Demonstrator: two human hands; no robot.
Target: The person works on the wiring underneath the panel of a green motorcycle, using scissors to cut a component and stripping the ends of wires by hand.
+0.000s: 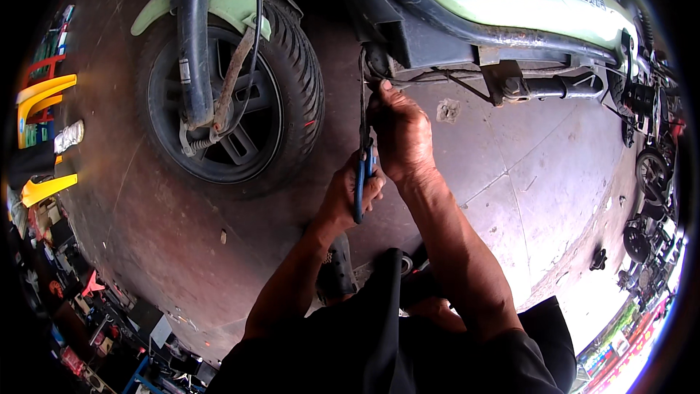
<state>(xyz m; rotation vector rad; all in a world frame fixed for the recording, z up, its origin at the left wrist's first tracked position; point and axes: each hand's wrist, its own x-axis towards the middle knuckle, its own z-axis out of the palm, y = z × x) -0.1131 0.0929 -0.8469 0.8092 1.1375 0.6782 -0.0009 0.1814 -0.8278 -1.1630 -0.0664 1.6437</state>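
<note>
Left hand (pixel 350 193) grips blue-handled pliers (pixel 362 153) raised to the scooter underside (pixel 408 47); right hand (pixel 401 135) is closed around the fitting there.

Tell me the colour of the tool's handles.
Blue handles, gripped by the left hand; head view.

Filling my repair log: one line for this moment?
left hand: grips blue-handled pliers | right hand: at pale-green scooter's underside
</note>
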